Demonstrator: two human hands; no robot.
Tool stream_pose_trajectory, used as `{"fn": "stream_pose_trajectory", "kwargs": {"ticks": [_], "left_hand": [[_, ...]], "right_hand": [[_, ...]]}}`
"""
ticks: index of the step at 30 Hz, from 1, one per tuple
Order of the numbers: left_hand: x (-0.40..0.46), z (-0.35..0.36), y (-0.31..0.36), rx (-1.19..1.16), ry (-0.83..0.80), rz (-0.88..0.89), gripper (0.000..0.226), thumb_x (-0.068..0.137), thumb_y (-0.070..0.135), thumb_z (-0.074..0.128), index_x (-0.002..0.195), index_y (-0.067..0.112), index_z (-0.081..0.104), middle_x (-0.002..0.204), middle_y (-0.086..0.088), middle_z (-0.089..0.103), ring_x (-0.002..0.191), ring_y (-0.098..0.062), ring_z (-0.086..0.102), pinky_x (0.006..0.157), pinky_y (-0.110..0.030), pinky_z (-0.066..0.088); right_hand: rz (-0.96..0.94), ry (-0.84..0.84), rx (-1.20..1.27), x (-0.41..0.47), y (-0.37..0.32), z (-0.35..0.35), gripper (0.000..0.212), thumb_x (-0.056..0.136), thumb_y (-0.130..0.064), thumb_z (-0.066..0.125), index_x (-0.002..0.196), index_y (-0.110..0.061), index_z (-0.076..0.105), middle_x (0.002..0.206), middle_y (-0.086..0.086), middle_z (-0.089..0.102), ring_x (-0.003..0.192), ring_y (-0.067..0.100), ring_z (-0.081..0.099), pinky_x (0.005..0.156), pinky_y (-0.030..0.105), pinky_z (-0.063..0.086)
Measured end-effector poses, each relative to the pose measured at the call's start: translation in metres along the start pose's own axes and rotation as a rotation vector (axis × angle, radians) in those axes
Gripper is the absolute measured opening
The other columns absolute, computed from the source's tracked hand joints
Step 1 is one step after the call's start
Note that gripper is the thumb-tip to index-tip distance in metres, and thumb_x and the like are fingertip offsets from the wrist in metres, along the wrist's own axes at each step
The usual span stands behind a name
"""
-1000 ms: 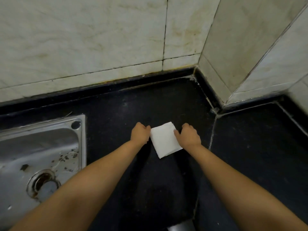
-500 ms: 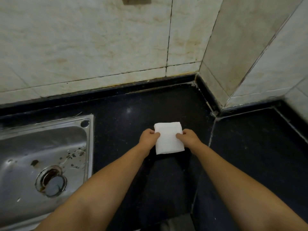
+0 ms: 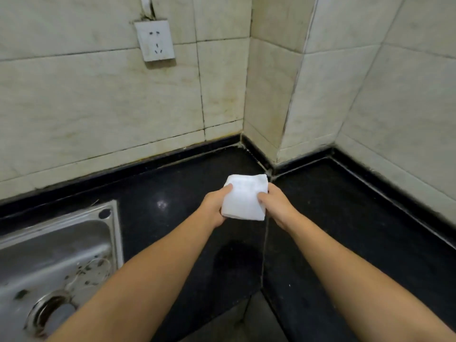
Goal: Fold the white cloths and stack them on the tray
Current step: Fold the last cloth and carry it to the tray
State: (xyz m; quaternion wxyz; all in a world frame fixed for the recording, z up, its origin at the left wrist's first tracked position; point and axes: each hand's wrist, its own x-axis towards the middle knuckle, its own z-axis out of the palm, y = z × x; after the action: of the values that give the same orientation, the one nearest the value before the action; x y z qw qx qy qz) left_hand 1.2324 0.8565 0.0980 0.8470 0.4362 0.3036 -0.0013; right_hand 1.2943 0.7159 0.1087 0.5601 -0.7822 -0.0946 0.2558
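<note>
A small folded white cloth [image 3: 244, 197] is held up above the black counter [image 3: 172, 213], near the inner corner of the walls. My left hand [image 3: 214, 206] grips its left edge, thumb on top. My right hand [image 3: 276, 206] grips its right edge with the fingers curled round it. The cloth is a thick rectangle, slightly tilted. No tray is in view.
A steel sink [image 3: 54, 262] with a drain and some debris is set into the counter at the lower left. Tiled walls close the counter at the back and right. A wall socket [image 3: 155, 40] sits high on the back wall.
Both hands have lifted the folded cloth off the counter and turned it straighter. The camera has tilted up, bringing the wall socket into view.
</note>
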Motion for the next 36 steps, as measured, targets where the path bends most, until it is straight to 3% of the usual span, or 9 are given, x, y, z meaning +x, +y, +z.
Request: {"fn": "stream_pose_trajectory", "kwargs": {"ticks": [6, 9, 12, 16, 20, 24, 27, 33, 36], "left_hand": [[-0.036, 0.035, -0.017, 0.180, -0.282, -0.056, 0.035, 0.098, 0.017, 0.046, 0.129, 0.001, 0.049, 0.107, -0.014, 0.066, 0.094, -0.027, 0.064, 0.073, -0.039, 0.051], [-0.058, 0.050, -0.043, 0.302, -0.424, -0.096, 0.036, 0.098, 0.024, 0.048, 0.128, 0.005, 0.051, 0.115, -0.014, 0.066, 0.100, -0.026, 0.065, 0.075, -0.039, 0.052], [-0.086, 0.065, -0.083, 0.428, -0.510, -0.114, 0.039, 0.095, 0.036, 0.053, 0.125, 0.010, 0.056, 0.116, -0.012, 0.067, 0.104, -0.027, 0.066, 0.083, -0.043, 0.054], [-0.142, 0.092, -0.153, 0.573, -0.600, -0.134, 0.042, 0.094, 0.037, 0.054, 0.125, 0.009, 0.058, 0.118, -0.011, 0.067, 0.107, -0.029, 0.065, 0.096, -0.049, 0.050], [-0.218, 0.130, -0.215, 0.757, -0.748, -0.065, 0.022, 0.096, 0.030, 0.049, 0.094, 0.014, 0.064, 0.100, -0.005, 0.068, 0.093, -0.022, 0.064, 0.086, -0.042, 0.052], [-0.310, 0.159, -0.280, 0.909, -0.946, 0.114, 0.025, 0.097, 0.026, 0.044, 0.077, 0.011, 0.051, 0.074, -0.004, 0.049, 0.070, -0.016, 0.046, 0.063, -0.030, 0.037], [-0.389, 0.174, -0.334, 0.958, -1.037, 0.206, 0.034, 0.096, 0.022, 0.043, 0.064, 0.012, 0.040, 0.065, 0.002, 0.043, 0.062, -0.013, 0.039, 0.059, -0.030, 0.030], [-0.556, 0.195, -0.459, 0.951, -1.304, 0.209, 0.027, 0.095, 0.021, 0.042, 0.078, 0.003, 0.053, 0.072, -0.001, 0.049, 0.066, -0.013, 0.043, 0.056, -0.027, 0.033], [-0.641, 0.199, -0.517, 0.939, -1.419, 0.200, 0.031, 0.096, 0.020, 0.042, 0.068, 0.009, 0.045, 0.067, 0.000, 0.046, 0.062, -0.011, 0.040, 0.054, -0.026, 0.031]], "right_hand": [[0.094, 0.224, 0.223, -0.077, 0.022, -0.028, 0.032, 0.090, -0.020, 0.042, 0.119, -0.013, 0.053, 0.113, 0.006, 0.064, 0.102, 0.024, 0.064, 0.092, 0.050, 0.053], [0.076, 0.442, 0.285, -0.129, 0.042, -0.032, 0.034, 0.098, -0.039, 0.041, 0.112, -0.013, 0.058, 0.106, 0.003, 0.067, 0.098, 0.021, 0.066, 0.087, 0.042, 0.055], [0.091, 0.704, 0.241, -0.190, 0.067, -0.031, 0.042, 0.099, -0.041, 0.037, 0.104, -0.007, 0.061, 0.103, 0.008, 0.066, 0.093, 0.022, 0.063, 0.086, 0.043, 0.052], [0.151, 0.971, 0.161, -0.284, 0.105, -0.036, 0.042, 0.098, -0.035, 0.035, 0.090, 0.001, 0.054, 0.086, 0.008, 0.059, 0.074, 0.015, 0.051, 0.063, 0.031, 0.043], [0.189, 1.231, 0.086, -0.390, 0.134, -0.050, 0.033, 0.100, -0.030, 0.035, 0.078, -0.008, 0.044, 0.072, -0.002, 0.046, 0.066, 0.012, 0.039, 0.055, 0.027, 0.032], [0.265, 1.469, 0.060, -0.497, 0.165, -0.056, 0.034, 0.100, -0.030, 0.034, 0.076, -0.008, 0.041, 0.070, -0.001, 0.045, 0.062, 0.012, 0.036, 0.055, 0.026, 0.031], [0.319, 1.618, 0.091, -0.582, 0.189, -0.058, 0.034, 0.100, -0.029, 0.033, 0.075, -0.008, 0.040, 0.069, -0.001, 0.043, 0.061, 0.011, 0.035, 0.055, 0.025, 0.031], [0.481, 1.818, 0.018, -0.782, 0.246, -0.068, 0.038, 0.101, -0.029, 0.033, 0.066, -0.013, 0.034, 0.066, -0.002, 0.041, 0.061, 0.012, 0.036, 0.052, 0.022, 0.029], [0.541, 1.880, -0.058, -0.880, 0.270, -0.072, 0.036, 0.102, -0.028, 0.033, 0.072, -0.009, 0.041, 0.067, 0.001, 0.044, 0.070, 0.020, 0.041, 0.056, 0.035, 0.022]]}}
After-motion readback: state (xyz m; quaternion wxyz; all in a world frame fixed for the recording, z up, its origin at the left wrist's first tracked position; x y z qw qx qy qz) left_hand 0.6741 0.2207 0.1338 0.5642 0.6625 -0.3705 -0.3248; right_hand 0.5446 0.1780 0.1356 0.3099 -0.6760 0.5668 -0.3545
